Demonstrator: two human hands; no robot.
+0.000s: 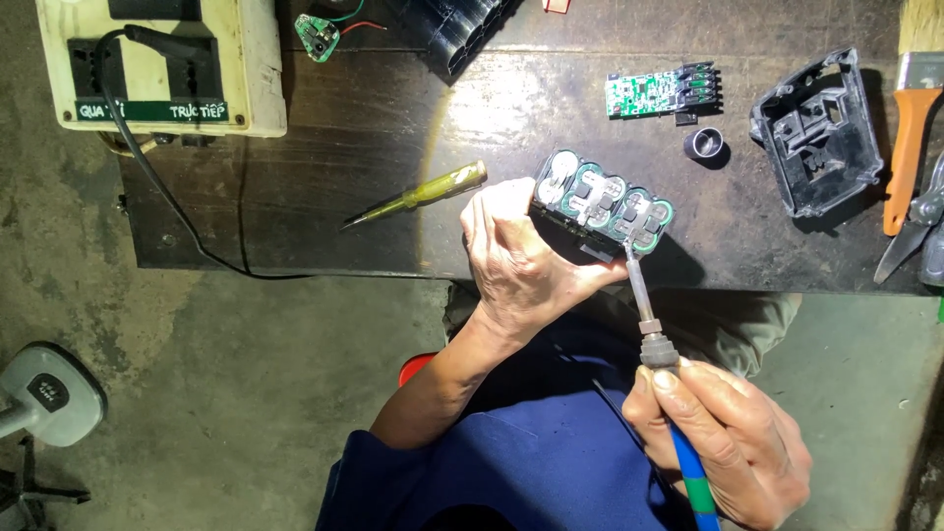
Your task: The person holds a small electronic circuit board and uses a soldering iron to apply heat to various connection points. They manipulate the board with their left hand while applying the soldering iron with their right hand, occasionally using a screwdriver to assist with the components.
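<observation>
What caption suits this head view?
Left hand steadies a battery pack while right hand touches a soldering iron to it.

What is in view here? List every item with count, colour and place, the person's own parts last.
battery pack: 1, black with green cell ends, held at the table's near edge
soldering iron: 1, grey shaft with blue handle, tip at the pack's lower edge
screwdriver: 1, yellow-green, on table left of the pack
circuit board: 1, green, table top centre
small board: 1, green, table top left
black housing: 1, table right
metal ring: 1, dark, beside the housing
orange-handled tool: 1, far right
power box: 1, cream, top left
table: 1, dark
left hand: holds the pack
right hand: grips the iron
</observation>
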